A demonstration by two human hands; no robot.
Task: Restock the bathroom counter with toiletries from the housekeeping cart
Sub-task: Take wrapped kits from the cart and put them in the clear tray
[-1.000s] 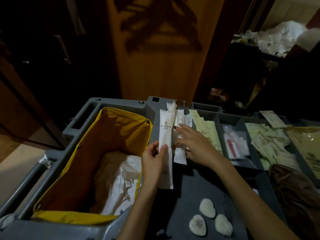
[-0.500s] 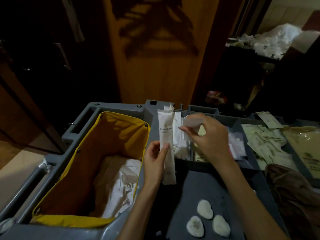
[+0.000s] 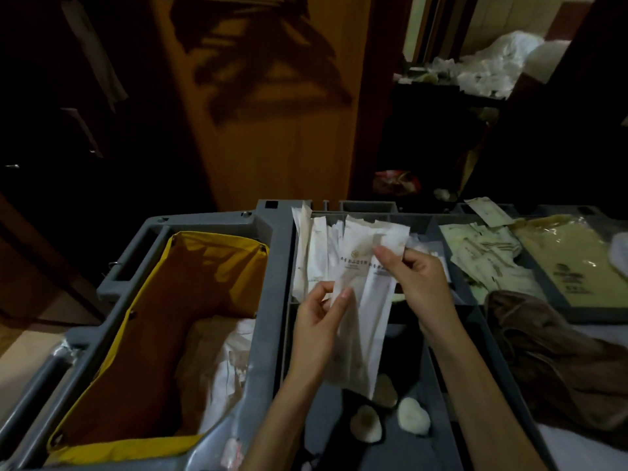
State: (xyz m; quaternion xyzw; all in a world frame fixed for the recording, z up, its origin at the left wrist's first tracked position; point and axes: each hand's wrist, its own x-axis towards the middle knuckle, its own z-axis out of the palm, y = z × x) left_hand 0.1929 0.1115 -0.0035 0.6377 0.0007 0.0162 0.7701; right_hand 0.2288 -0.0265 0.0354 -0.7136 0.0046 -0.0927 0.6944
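Sachets (image 3: 356, 300): two long white packs held above the cart (image 3: 275, 253), middle section.
Left hand (image 3: 319, 329) pinches one pack low down; right hand (image 3: 421, 280) pinches the second near its top, edges side by side, probably being bundled for a single carry. Spares (image 3: 316, 256) stand upright in the far compartment, easy to draw. Yellow bag (image 3: 210, 263) left; soaps (image 3: 413, 418) near.

2 long white logo'd sachets (image 3: 365, 300), upright & overlapping, above cart (image 3: 277, 266) mid compartment.
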